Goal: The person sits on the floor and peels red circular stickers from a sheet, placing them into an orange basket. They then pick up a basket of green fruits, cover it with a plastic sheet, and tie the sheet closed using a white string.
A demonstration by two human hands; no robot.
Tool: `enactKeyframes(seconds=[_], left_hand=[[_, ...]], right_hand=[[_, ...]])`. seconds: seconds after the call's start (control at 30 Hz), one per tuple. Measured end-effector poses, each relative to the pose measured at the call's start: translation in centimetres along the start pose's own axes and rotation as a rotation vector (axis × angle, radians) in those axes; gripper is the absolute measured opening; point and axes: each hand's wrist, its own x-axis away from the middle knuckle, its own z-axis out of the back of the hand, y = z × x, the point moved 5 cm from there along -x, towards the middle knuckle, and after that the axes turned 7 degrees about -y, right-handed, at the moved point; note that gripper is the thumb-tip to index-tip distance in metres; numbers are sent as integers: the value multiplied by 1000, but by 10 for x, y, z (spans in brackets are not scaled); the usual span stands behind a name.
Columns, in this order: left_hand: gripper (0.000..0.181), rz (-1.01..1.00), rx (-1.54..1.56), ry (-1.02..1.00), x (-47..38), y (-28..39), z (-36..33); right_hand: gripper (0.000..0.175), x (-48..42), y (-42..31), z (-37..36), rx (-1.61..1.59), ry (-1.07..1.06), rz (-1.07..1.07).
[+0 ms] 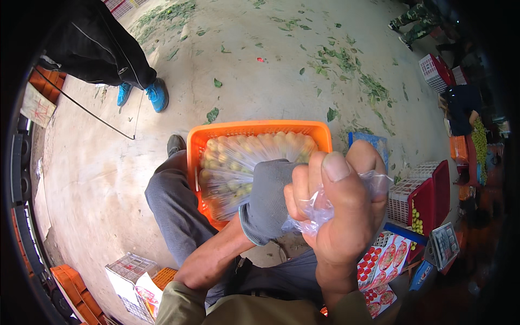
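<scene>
An orange plastic crate [260, 124] stands in front of me, between my legs. Inside it, round yellow-green fruits [227, 154] lie in rows under a clear plastic bag [239, 183], whose film is drawn together in pleats towards my hands. My left hand [270, 199], in a grey glove, is closed around the gathered neck of the bag. Bare and raised nearer the camera, my right hand [345, 203] grips the bag's crumpled top end to the right of the glove. The gloved fingertips are mostly hidden behind my right hand.
A person in dark trousers and blue shoes [156, 95] stands at upper left, beside a thin dark rod [85, 109]. Leaves [373, 87] litter the concrete floor. On the right are crates [406, 195] with green fruit and a digital scale [445, 245]. Other people are farther right.
</scene>
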Motion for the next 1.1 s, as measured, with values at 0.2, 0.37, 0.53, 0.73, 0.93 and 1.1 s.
enactKeyframes(seconds=[0.2, 0.37, 0.53, 0.73, 0.93, 1.1], left_hand=[[23, -129, -134, 93, 0, -38, -8], [29, -290, -295, 69, 10, -31, 1], [25, -411, -717, 29, 20, -21, -3], [27, -236, -1045, 76, 27, 8, 2], [48, -153, -663, 309, 96, 62, 7], [81, 610, 768, -151, 149, -26, 14]], right_hand=[[11, 7, 14, 47, 293, -9, 149], [64, 64, 35, 106, 507, 38, 24], [68, 75, 76, 71, 800, -166, 179], [49, 49, 93, 52, 759, -69, 411], [34, 66, 77, 45, 714, -38, 493], [29, 91, 94, 34, 868, -54, 420]])
